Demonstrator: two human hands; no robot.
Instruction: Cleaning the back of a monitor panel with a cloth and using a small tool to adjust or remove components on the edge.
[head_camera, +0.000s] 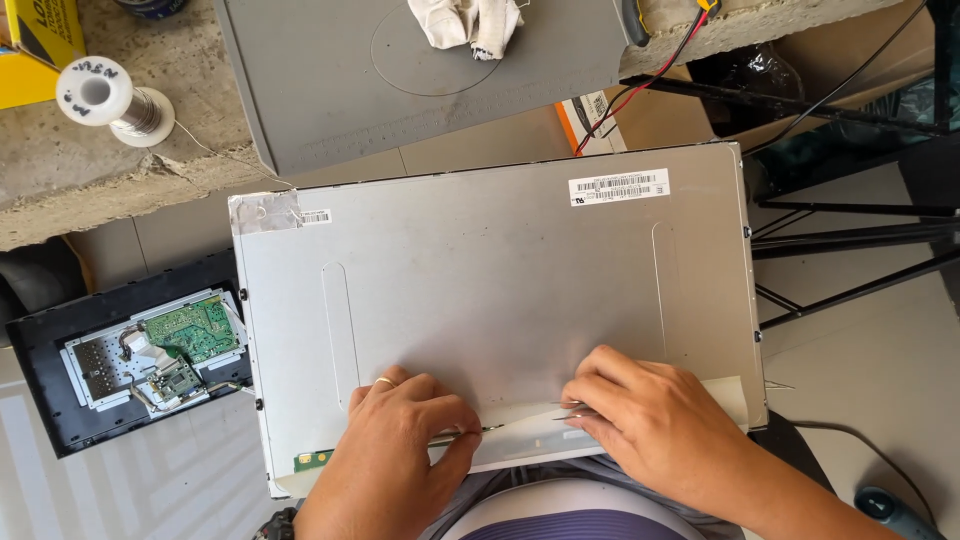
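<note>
Panel (500, 290), metal back up, across the person's lap.
Left hand (400, 440) grips a thin tool (470, 432) at the near edge; right hand (650, 415) pinches a pale strip (620, 425) there.

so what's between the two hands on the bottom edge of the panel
In the head view, a short stretch of the pale strip along the panel edge lies between the left hand and right hand, with a thin metal tool tip poking across it.

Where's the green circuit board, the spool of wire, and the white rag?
green circuit board (194, 329), head view, middle of the board inside the black casing.
spool of wire (96, 92), head view, the white top flange.
white rag (468, 22), head view, middle of the crumpled cloth.
</note>
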